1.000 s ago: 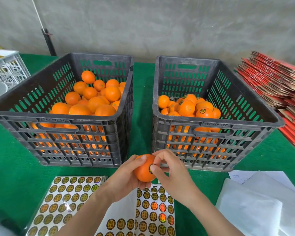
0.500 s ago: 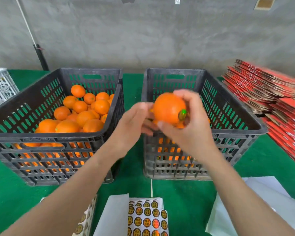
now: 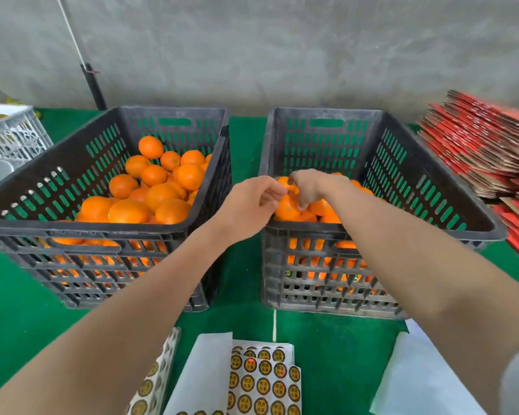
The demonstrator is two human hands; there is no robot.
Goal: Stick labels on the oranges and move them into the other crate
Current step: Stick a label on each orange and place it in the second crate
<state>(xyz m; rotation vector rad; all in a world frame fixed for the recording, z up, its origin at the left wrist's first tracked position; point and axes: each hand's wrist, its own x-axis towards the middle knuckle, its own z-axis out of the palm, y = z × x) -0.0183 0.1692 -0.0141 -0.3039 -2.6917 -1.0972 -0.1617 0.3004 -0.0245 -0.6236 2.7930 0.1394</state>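
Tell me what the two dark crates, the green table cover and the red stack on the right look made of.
Left crate and right crate: moulded plastic, matte dark grey, judging by the slotted walls and moulded handle holes. Table cover: green, matte, fuzzy-looking, probably felt or similar fabric. Red stack: flattened cardboard, red print outside, brown raw edges showing; likely folded cartons.

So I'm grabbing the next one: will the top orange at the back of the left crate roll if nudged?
Probably: the top orange is round and perched on the heap in the left crate, so a nudge would likely send it down toward the near side. Its skin looks smooth and firm, so it should stand a plain grip.
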